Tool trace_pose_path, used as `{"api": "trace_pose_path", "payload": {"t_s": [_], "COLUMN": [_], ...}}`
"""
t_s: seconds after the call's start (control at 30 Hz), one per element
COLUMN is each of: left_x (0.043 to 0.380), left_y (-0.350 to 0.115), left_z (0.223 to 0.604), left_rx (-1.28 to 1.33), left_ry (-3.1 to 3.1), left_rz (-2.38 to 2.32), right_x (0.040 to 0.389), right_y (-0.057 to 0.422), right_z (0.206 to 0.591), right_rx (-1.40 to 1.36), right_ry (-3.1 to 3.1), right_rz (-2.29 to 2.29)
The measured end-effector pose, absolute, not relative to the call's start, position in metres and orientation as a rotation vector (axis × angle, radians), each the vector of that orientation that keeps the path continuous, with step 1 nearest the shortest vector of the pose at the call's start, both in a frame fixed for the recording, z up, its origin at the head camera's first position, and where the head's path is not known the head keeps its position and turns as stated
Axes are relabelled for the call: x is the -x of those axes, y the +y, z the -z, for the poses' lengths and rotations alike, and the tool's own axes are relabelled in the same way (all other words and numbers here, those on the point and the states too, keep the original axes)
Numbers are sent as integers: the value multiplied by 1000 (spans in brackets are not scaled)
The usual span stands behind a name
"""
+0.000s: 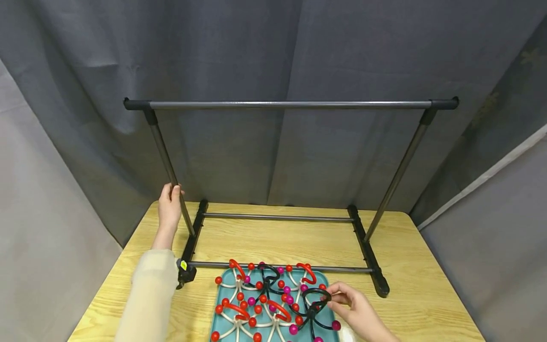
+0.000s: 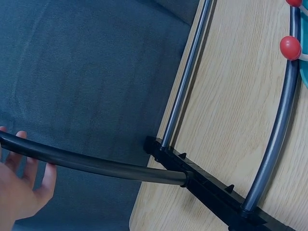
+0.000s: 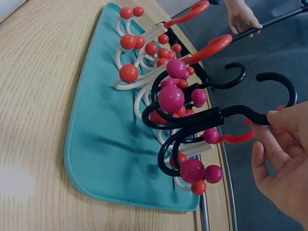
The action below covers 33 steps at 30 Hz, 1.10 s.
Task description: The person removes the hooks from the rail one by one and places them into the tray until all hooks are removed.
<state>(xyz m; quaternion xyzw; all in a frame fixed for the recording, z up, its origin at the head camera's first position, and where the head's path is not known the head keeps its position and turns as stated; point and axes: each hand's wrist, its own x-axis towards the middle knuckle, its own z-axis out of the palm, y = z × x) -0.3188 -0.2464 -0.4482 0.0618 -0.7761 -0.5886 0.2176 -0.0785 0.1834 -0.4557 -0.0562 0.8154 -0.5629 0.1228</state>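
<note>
My left hand (image 1: 170, 206) grips the left upright (image 1: 164, 152) of a metal garment rack; in the left wrist view its fingers lie behind the pole. With thumb and fingers, my right hand (image 1: 354, 308) pinches the hook of a black multi-arm hanger (image 3: 207, 118) whose arms end in pink balls. That hanger is tilted over the right part of a teal tray (image 3: 110, 163). Other hangers share the tray: white ones with red hooks and red balls, such as this white hanger (image 1: 238, 323), and another black hanger (image 1: 267, 281) with pink balls.
The rack's top bar (image 1: 290, 104) spans above the wooden table (image 1: 273, 240). Its black feet (image 1: 372, 261) and low crossbars (image 1: 278, 217) stand on the tabletop, the front crossbar just behind the tray. Grey curtains (image 1: 239, 57) hang behind and at both sides.
</note>
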Motion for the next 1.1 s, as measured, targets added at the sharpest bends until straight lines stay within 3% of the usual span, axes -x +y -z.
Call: {"api": "trace_pose_path", "payload": {"t_s": [0.23,0.73,1.1], "left_x": [317,313,288], "left_y": [-245,-250,-252], "left_z": [447,448,443], "left_rx": [-160,-161,-301], "left_ry": [-2153,-2176,-2387], "left_rz": [1630,1613,1628], "right_x": [72,70,82], "right_y": [193,186,194], "right_z": [461,491,470], "right_rx": [176,-61,193], "right_ry": [2457,2360,2573], "right_rz": [1585,1635,1442]}}
